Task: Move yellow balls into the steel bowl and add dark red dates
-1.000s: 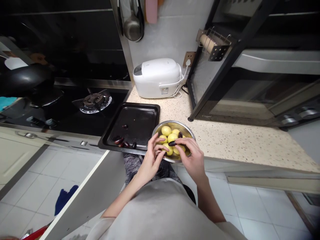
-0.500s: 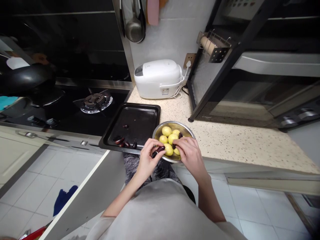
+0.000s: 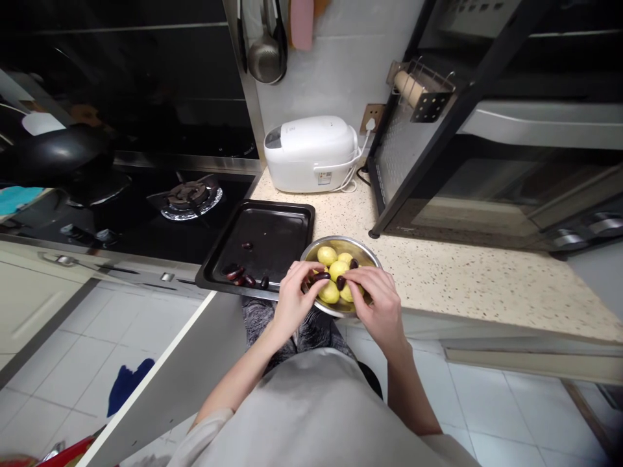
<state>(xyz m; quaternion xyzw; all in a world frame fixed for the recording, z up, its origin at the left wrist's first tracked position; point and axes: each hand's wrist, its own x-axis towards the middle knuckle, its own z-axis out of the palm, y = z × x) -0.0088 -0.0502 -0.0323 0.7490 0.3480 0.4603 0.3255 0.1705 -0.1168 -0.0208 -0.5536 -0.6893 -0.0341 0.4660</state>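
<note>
A round metal bowl [image 3: 368, 246] holds several smooth yellow balls [image 3: 326, 255]; I cannot tell what they are made of. My left hand [image 3: 296, 293] is over the bowl's left side, pinching a shiny dark purple oval piece [image 3: 319, 277] between thumb and fingers. On the right side, my right hand [image 3: 378, 297] pinches a second dark oval piece [image 3: 341, 283] against the yellow balls. Another dark piece [image 3: 354, 264] rests among the balls just above my right fingers. More dark oval pieces [image 3: 234, 272] lie in the black baking tray [image 3: 272, 224] to the left.
The tray overlaps the edge of the gas stove [image 3: 189, 194]. Behind stands a white rice cooker [image 3: 311, 155] with its cord plugged in. A black rack with an oven [image 3: 516, 181] is on the right. An open cabinet door [image 3: 195, 357] juts out below the counter.
My left hand has moved slightly up and right, bringing its dark piece above the yellow balls. My right hand stays at the bowl with its piece. The camera view shifted a little.
</note>
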